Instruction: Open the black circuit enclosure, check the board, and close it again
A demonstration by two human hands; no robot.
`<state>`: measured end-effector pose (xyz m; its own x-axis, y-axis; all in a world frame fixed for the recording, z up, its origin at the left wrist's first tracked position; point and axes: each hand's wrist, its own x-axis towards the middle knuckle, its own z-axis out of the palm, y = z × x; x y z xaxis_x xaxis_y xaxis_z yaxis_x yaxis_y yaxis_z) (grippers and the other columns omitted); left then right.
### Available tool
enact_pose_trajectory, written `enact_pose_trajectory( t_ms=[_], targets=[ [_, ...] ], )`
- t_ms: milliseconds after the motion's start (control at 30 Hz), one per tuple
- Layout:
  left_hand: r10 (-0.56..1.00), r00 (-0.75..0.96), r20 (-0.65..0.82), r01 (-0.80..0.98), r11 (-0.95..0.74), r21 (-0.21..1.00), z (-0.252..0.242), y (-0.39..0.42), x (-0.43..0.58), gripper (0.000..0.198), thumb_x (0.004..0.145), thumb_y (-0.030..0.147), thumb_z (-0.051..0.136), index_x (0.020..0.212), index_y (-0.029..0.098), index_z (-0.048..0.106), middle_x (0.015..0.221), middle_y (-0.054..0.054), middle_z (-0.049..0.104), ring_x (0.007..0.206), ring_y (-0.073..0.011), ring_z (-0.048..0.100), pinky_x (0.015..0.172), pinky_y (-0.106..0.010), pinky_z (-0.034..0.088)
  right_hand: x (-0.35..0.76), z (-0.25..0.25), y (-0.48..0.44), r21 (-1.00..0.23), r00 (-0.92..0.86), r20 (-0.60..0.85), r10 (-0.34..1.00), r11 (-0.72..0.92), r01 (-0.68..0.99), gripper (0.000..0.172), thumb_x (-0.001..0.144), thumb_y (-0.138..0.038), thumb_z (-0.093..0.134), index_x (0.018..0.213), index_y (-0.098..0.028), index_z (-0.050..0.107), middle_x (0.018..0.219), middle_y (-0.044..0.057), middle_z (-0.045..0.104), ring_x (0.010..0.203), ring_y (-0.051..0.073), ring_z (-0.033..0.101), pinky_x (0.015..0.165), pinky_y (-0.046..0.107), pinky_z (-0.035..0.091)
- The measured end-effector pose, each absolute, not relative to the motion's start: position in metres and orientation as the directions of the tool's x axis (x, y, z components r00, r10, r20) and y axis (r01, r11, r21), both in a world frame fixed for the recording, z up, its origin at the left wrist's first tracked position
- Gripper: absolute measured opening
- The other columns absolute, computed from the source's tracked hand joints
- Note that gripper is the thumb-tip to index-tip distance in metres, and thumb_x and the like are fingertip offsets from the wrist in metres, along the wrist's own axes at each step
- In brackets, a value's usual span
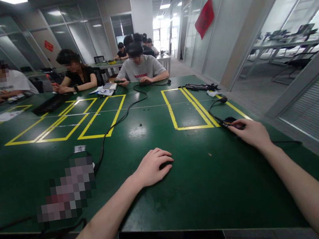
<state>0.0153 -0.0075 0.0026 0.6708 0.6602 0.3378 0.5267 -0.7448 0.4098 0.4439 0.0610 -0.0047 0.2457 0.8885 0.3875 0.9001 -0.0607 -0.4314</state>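
Note:
My left hand (154,168) rests palm down on the green table (193,186), fingers apart and slightly bent, with nothing in it. Over at the right side of the table, my right hand (253,132) has its thumb and fingers closed on a small dark object (231,120). Its kind is hard to make out, since the fingers partly cover it. A black cable (211,107) runs from beside that object to a black plug (222,100) lying farther back. Another stretch of dark cord (288,141) comes out to the right of my right wrist.
Yellow tape (171,111) marks rectangles on the table. A black tripod-like thing (201,87) lies near the right edge. A long black cable (125,114) crosses the middle toward a blurred-out object (68,191) at left. Several people sit across the table; one wears a grey shirt (140,68).

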Motion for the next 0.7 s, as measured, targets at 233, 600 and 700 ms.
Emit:
enact_pose_trajectory(
  t_ms=[233,600,700],
  targets=[
    [0.66,0.671,0.337,0.523,-0.744,0.417,0.0037,-0.0072,0.015,0.016,0.098,0.023,0.063,0.109,0.023,0.075,0.122,-0.006,0.074,0.115,-0.0235,0.066,0.102,-0.043,0.052,0.4438,-0.0047,0.0634,-0.552,0.261,0.307,0.915,-0.052,0.832,0.044,0.067,-0.059,0.072,0.09,-0.021,0.075,0.078,0.008,0.07,0.07,0.027,0.064,0.056,0.035,0.044],
    [0.667,0.673,0.32,0.525,-0.735,0.428,0.0046,-0.0071,0.0151,0.015,0.096,0.021,0.066,0.109,0.021,0.074,0.123,-0.006,0.074,0.115,-0.0239,0.066,0.102,-0.043,0.051,0.438,-0.0005,0.0598,-0.685,0.292,0.304,0.907,-0.005,0.728,0.052,0.06,-0.059,0.076,0.094,-0.019,0.071,0.074,0.004,0.063,0.067,0.022,0.059,0.062,0.035,0.045],
    [0.674,0.674,0.302,0.531,-0.726,0.436,0.006,-0.0075,0.0152,0.016,0.096,0.022,0.066,0.11,0.021,0.074,0.124,-0.006,0.073,0.117,-0.0241,0.065,0.103,-0.043,0.051,0.4386,-0.0009,0.0605,-0.698,0.297,0.325,0.898,0.016,0.716,0.053,0.058,-0.059,0.077,0.093,-0.02,0.07,0.073,0.002,0.062,0.068,0.023,0.06,0.064,0.036,0.048]
  ],
)
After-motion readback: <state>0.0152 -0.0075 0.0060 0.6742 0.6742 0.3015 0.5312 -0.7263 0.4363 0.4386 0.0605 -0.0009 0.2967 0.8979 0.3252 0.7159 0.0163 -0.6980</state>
